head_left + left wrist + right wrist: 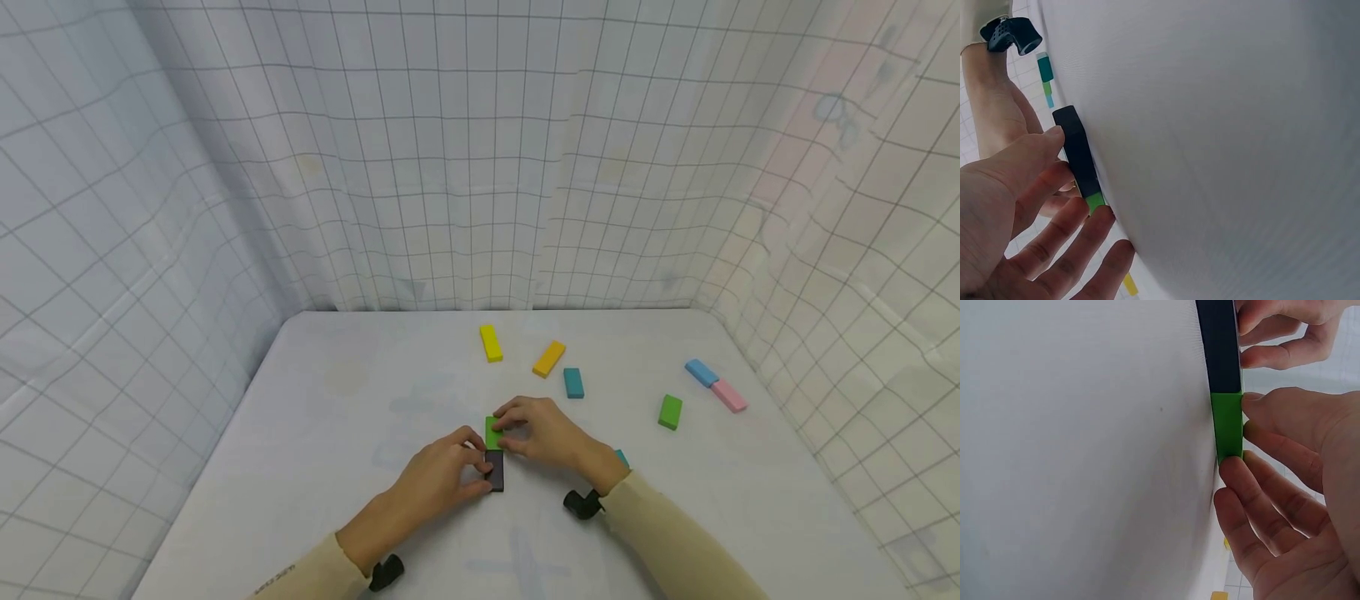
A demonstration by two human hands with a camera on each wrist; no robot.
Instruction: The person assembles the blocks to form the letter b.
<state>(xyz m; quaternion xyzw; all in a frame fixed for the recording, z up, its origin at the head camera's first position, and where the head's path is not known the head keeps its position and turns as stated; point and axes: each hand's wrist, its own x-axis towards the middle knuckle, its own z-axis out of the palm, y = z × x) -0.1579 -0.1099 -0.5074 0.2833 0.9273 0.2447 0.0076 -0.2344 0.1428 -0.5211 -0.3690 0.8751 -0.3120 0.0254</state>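
Observation:
At the middle of the table, a black rectangular block (496, 475) lies end to end with a green block (492, 435); their short ends touch. My left hand (438, 477) holds the black block from its left side, thumb near its closer end. In the left wrist view the thumb and index finger meet the black block (1079, 150), other fingers spread beyond it. My right hand (546, 433) pinches the green block from the right, thumb by the joint and fingers near the far end, as the green block (1229, 425) shows in the right wrist view.
Behind the hands lie a yellow block (491, 343), an orange block (549, 359) and a teal block (573, 383). Farther right are another green block (671, 412), a blue block (702, 372) and a pink block (729, 396). Another teal block (622, 457) shows partly behind the right wrist.

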